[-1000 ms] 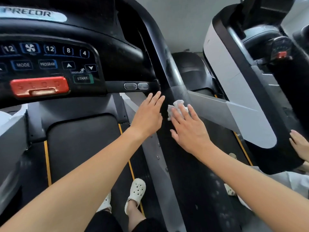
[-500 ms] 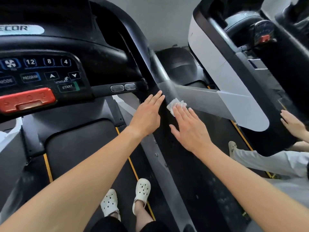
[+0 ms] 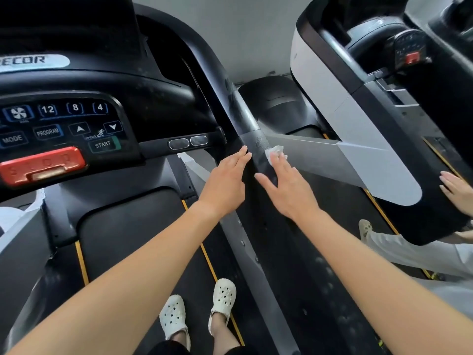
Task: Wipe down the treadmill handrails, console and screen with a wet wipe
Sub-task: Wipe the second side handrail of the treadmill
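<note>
Two bare grips are lying flat on either side of one handrail. The right grip (image 3: 289, 188), fingers straight and close together, is pressing a wet wipe (image 3: 275, 152) under its fingertips against the right face of the handrail (image 3: 240, 108), with the thumb reaching left across the bar. The wipe is showing as a small, crumpled white wad past the fingertips, just where a flat grey side panel (image 3: 307, 155) is meeting the rail. The left grip (image 3: 225, 185), fingers straight and pressed together, is holding nothing and touching the rail's left edge with its fingertips.

The handrail is a rounded black bar, matt and finely speckled under the hands and smoother above. Its long axis is sloping up and away toward the top left.

Left of it the glossy black console (image 3: 153, 98) is showing blue-outlined keys and a red stop bar (image 3: 43, 162). Below, white perforated clogs (image 3: 222, 298) are standing on the dark belt (image 3: 128, 239). At the right edge another person's hand (image 3: 455, 185) is resting on the neighbouring treadmill (image 3: 332, 73).
</note>
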